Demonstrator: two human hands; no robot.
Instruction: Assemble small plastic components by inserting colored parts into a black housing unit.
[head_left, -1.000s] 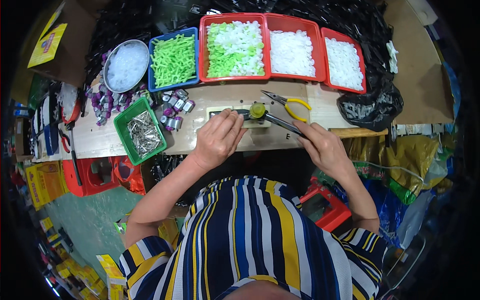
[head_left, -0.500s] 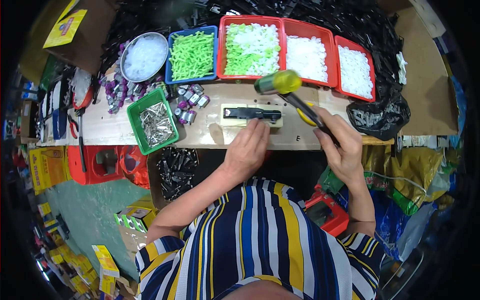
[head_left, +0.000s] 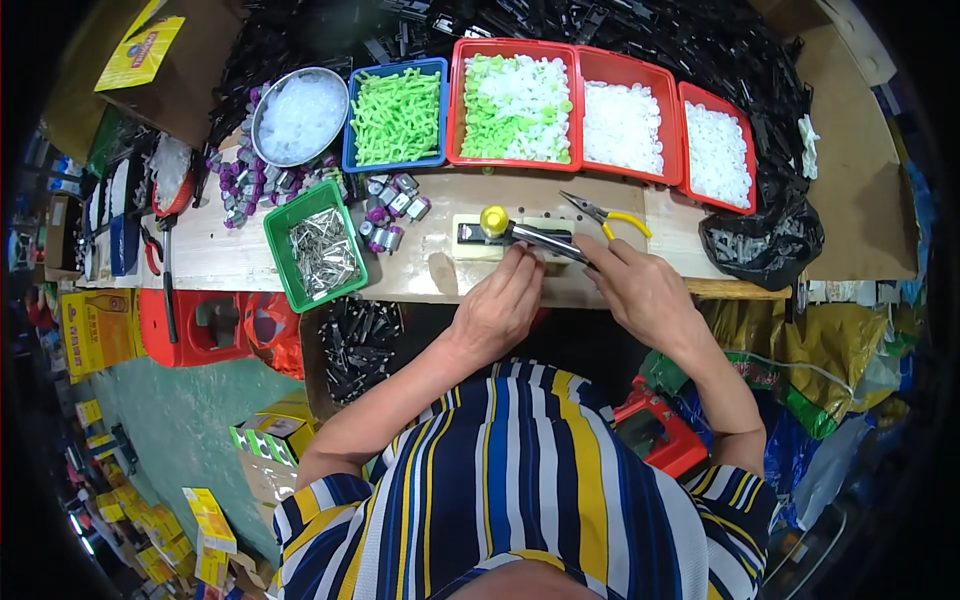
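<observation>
A slim black plastic part (head_left: pixel 466 234) lies lengthwise on a cream-coloured block (head_left: pixel 468 253) near the bench's front edge. My left hand (head_left: pixel 493 311) is at the front of the block, its fingers pressed together against the black part; the fingertips are partly hidden. My right hand (head_left: pixel 645 298) is closed around the handle of a hammer (head_left: pixel 545 240) with a shiny shaft. The hammer's yellow head (head_left: pixel 494 221) is down over the black part, covering its middle. Just behind my right hand lie yellow-handled pliers (head_left: pixel 606 214), jaws toward the upper left.
Along the back stand a metal bowl (head_left: pixel 335 132), a blue bin (head_left: pixel 443 152) of green pieces and red bins (head_left: pixel 573 155) of white and green pieces. Left are a green bin (head_left: pixel 285 270) of metal pins and loose purple-and-grey parts (head_left: pixel 381 238). A black bag (head_left: pixel 775 255) sits right.
The hammer has swung down and left onto the black part, with my right hand lower. The pliers behind it have come into view. My left hand stays at the block.
</observation>
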